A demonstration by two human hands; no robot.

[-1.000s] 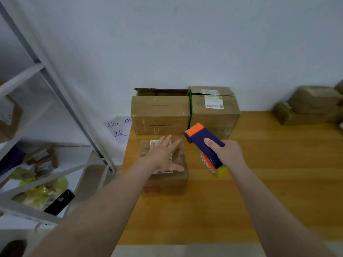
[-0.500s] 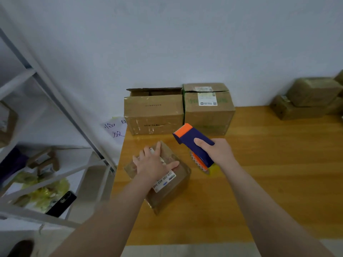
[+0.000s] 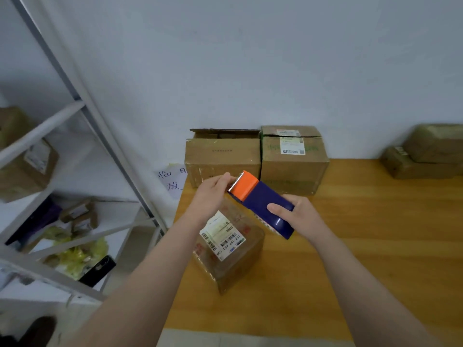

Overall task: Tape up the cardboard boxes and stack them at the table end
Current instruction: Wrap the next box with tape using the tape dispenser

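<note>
Leaving the small box (image 3: 230,249), the left hand (image 3: 213,194) is pinching the toothed edge of the tape dispenser (image 3: 263,204) gripped by the right hand (image 3: 300,216), likely freeing tape

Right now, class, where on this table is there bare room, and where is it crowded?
Bare table lies right of the right hand, between the back boxes and the far-right pile. Crowded: left side, around the labelled box.
</note>
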